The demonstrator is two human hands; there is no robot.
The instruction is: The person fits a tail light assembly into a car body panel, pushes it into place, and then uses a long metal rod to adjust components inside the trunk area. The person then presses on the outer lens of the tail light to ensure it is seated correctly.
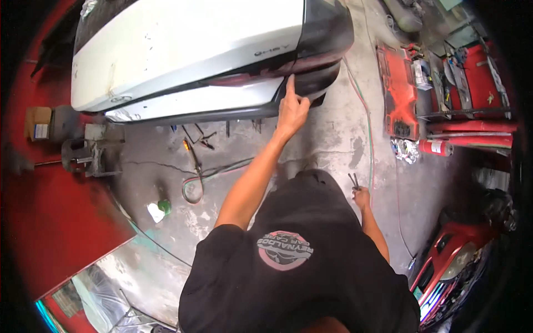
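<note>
My left hand (293, 111) reaches out with its index finger extended to the dark seam and tail lamp (308, 62) at the rear of a white vehicle (189, 39); the other fingers are bent, with nothing visible in them. Below that lamp is a black bumper corner (316, 86). My right hand (361, 195), low beside my dark clothing, is closed on a slim dark two-pronged tool (353, 182).
Red panels (397, 91) and shelving (461, 77) stand right, above a red vehicle part (449, 255). Hoses (367, 116) cross the concrete floor. A torch-like tool (191, 155) lies under the vehicle's edge. A metal stand (94, 155) and red board (72, 222) are left.
</note>
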